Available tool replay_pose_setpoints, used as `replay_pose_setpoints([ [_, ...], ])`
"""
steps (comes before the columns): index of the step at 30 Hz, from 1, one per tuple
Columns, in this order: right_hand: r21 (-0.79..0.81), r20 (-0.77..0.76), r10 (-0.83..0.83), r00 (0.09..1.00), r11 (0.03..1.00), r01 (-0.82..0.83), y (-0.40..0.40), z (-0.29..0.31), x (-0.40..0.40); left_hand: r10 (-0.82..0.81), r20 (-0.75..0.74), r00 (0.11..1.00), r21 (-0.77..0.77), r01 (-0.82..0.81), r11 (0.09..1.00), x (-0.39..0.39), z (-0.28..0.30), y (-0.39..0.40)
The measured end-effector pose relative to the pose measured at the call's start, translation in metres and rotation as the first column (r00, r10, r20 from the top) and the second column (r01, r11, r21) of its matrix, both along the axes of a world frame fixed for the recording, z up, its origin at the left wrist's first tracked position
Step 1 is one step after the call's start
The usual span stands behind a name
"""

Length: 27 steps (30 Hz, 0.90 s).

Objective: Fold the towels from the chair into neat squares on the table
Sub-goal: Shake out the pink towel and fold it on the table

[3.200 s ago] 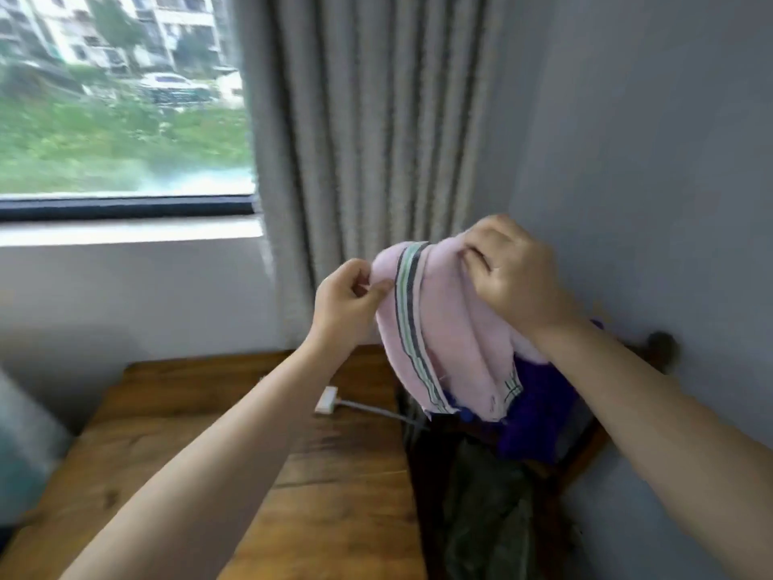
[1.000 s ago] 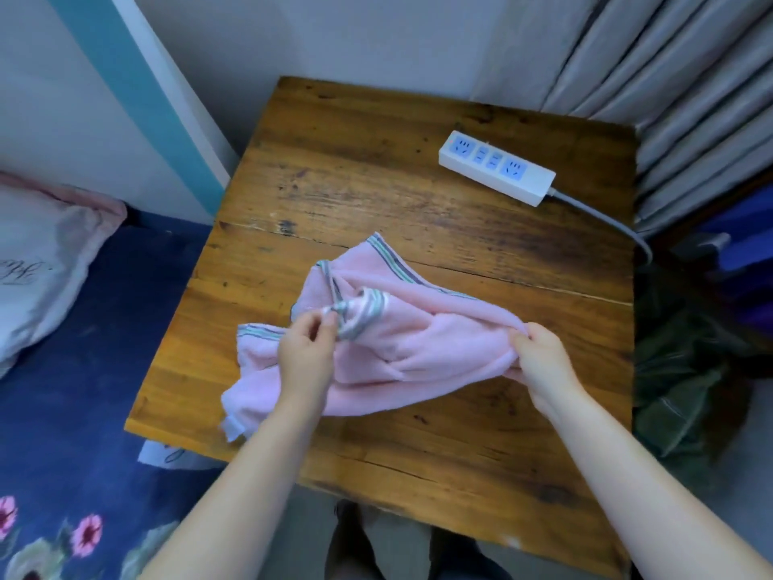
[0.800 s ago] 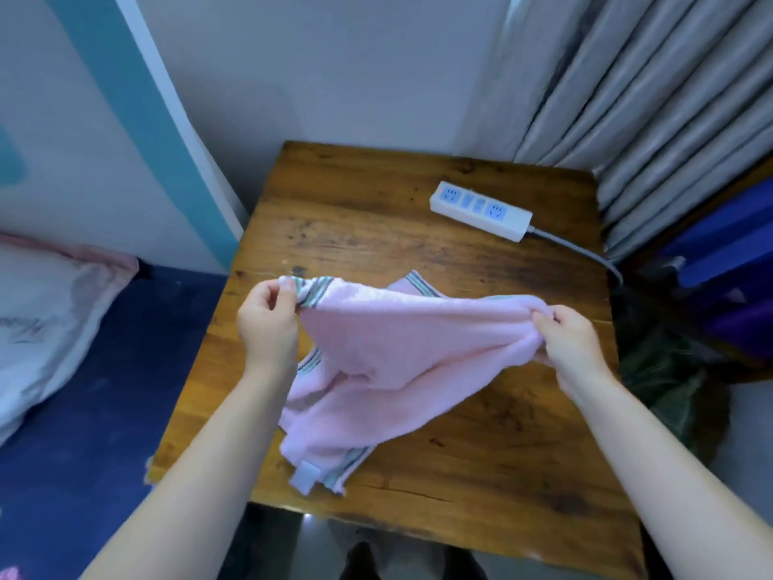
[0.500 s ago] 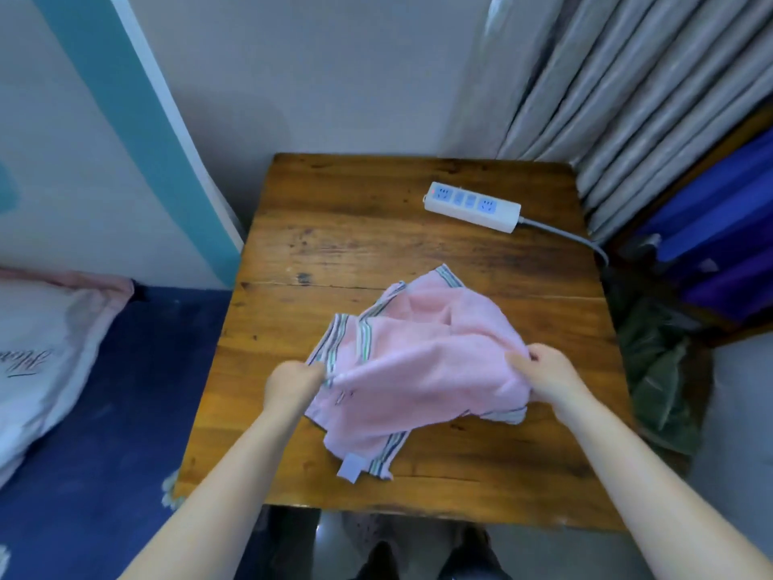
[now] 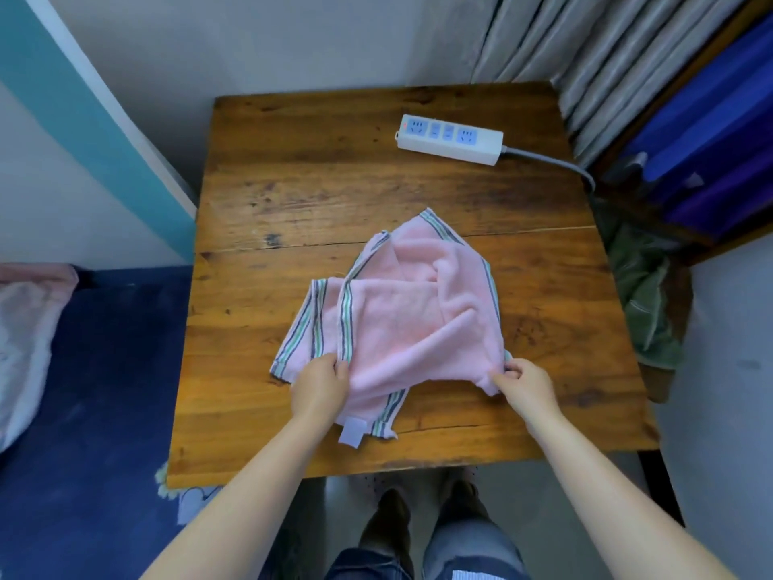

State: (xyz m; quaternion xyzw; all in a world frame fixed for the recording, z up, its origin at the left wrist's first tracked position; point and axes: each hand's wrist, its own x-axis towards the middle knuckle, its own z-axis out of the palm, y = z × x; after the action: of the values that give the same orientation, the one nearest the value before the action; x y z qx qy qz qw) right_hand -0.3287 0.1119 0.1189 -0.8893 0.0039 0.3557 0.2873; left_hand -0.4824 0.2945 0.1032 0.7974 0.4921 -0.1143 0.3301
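Pink towel [image 5: 412,316] sits rumpled mid-desk [image 5: 376,177], long axis running away from the person, striped corner pointing at the power strip [image 5: 449,139]. Left hand [image 5: 320,385] and right hand [image 5: 525,385] pinch its 2 near corners.

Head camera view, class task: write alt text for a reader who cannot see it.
Two bare hands grip the near edge of a rumpled pink towel with striped borders on a square wooden table, the left hand and right hand at opposite corners. A white power strip lies at the far right of the table.
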Motion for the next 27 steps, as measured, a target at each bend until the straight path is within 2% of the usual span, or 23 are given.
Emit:
replay_pose_setpoints([
  [3, 0.044, -0.053, -0.029, 0.998, 0.999, 0.032, -0.001, -0.001, 0.001, 0.093, 0.089, 0.992, -0.052, -0.089, 0.995, -0.002, 0.001, 0.008],
  [5, 0.042, -0.081, 0.018, 0.997, 0.999, -0.015, -0.001, 0.0, 0.003, 0.13, 0.142, 0.981, -0.055, -0.123, 0.991, -0.006, 0.003, 0.014],
  [7, -0.075, -0.064, 0.138, 0.988, 0.987, -0.142, -0.002, -0.003, 0.003, 0.148, 0.181, 0.972, -0.022, -0.146, 0.989, -0.011, 0.005, 0.019],
  [9, -0.236, -0.034, 0.294, 0.955, 0.926, -0.293, -0.004, -0.004, 0.002, 0.179, 0.193, 0.965, -0.017, -0.179, 0.984, -0.016, 0.008, 0.021],
  [10, -0.268, -0.02, 0.332, 0.943, 0.907, -0.325, -0.005, -0.004, 0.0, 0.187, 0.194, 0.963, -0.022, -0.186, 0.982, -0.018, 0.009, 0.021],
  [13, -0.248, 0.042, 0.314, 0.949, 0.923, -0.294, -0.006, 0.002, 0.001, 0.141, 0.166, 0.976, -0.007, -0.142, 0.99, -0.022, 0.008, 0.02],
  [17, -0.136, 0.213, 0.214, 0.953, 0.973, -0.188, -0.006, 0.019, 0.011, 0.081, 0.1, 0.992, 0.005, -0.082, 0.997, -0.021, 0.012, 0.029],
  [18, -0.147, 0.272, 0.235, 0.933, 0.968, -0.201, -0.005, 0.024, 0.014, 0.062, 0.079, 0.995, 0.02, -0.064, 0.998, -0.019, 0.015, 0.034],
  [21, -0.338, 0.407, 0.416, 0.813, 0.896, -0.289, 0.004, 0.047, 0.031, 0.017, 0.083, 0.996, 0.046, -0.02, 0.999, -0.006, 0.036, 0.058],
  [24, -0.528, 0.476, 0.575, 0.666, 0.792, -0.307, 0.023, 0.088, 0.064, 0.05, 0.173, 0.984, 0.121, -0.072, 0.99, 0.016, 0.077, 0.089],
  [26, -0.617, 0.513, 0.665, 0.543, 0.725, -0.305, 0.045, 0.125, 0.081, 0.095, 0.266, 0.959, 0.172, -0.145, 0.974, 0.032, 0.111, 0.11],
  [27, -0.643, 0.513, 0.688, 0.513, 0.704, -0.3, 0.053, 0.139, 0.086, 0.112, 0.29, 0.95, 0.192, -0.173, 0.966, 0.039, 0.124, 0.118],
])
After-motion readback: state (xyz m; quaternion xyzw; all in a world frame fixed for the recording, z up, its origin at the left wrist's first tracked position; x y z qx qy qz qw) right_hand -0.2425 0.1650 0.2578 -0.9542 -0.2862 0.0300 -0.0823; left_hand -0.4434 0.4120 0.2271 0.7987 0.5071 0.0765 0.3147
